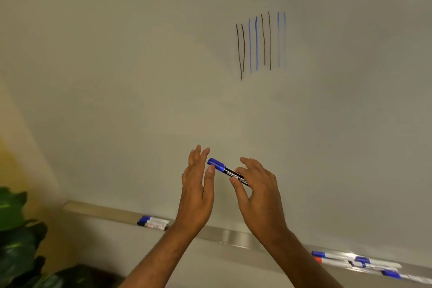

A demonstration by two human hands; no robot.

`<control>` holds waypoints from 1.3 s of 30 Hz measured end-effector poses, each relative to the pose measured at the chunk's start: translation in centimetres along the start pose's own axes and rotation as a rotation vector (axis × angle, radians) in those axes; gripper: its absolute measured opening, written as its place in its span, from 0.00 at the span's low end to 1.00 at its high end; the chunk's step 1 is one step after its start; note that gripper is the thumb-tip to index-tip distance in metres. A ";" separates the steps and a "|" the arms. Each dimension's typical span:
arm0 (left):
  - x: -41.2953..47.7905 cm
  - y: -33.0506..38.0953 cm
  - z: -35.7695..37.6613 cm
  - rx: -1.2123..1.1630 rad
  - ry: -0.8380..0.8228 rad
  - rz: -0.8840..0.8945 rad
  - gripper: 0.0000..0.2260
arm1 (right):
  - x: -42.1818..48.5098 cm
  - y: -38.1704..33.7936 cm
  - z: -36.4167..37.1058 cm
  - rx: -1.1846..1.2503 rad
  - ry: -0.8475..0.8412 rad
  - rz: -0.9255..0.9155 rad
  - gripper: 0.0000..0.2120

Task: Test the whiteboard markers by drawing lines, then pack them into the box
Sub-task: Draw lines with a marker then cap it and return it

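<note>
Head view. Whiteboard (140, 77) fills most of the frame, seen from below at an angle. Upper right of centre: eight upright lines (260, 44) in pairs, left to right two black, two blue, two black, two blue; the last blue pair is fainter.

Both hands are raised in front of the board, low centre. Right hand (257, 187) pinches the black barrel of a blue marker (225, 169) between thumb and fingers. Cap is on, and the capped end points up and to the left. Left hand (196, 184) is held wide, fingers straight and pointing up, thumb tip at the blue cap and seemingly touching it; it grips nothing.

Tray (229, 236) runs along the board's lower edge. On it at left lies a pair of markers (153, 222), one blue-capped, one black-capped, side by side. Far right on the tray is a group of markers (357, 262), blue and red caps, blurred, count unclear.

Plant (16, 236), dark green leaves, in the near left corner.
</note>
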State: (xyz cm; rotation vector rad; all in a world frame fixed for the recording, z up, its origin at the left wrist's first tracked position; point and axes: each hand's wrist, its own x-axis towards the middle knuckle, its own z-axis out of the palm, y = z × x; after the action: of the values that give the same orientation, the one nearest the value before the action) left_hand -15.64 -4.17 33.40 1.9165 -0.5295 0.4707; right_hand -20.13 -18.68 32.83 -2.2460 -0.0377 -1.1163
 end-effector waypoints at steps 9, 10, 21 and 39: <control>-8.0 -7.4 -3.0 0.498 -0.072 0.068 0.26 | -7.0 0.7 4.6 -0.012 -0.197 0.044 0.10; -8.9 -8.5 -3.5 0.532 -0.088 0.056 0.26 | -8.0 0.7 5.4 -0.020 -0.225 0.050 0.10; -19.2 -22.5 -11.7 0.751 -0.335 -0.208 0.29 | -19.4 0.3 15.9 -0.110 -0.519 0.156 0.08; -29.8 -38.4 -14.7 0.781 -0.441 -0.434 0.26 | -33.5 -0.5 32.8 -0.378 -0.979 0.053 0.12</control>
State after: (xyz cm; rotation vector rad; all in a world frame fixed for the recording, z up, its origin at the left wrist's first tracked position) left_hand -19.99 27.51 -6.04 2.8272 -0.1844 -0.0640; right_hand -18.50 7.52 -5.99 -2.8943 -0.1756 0.1085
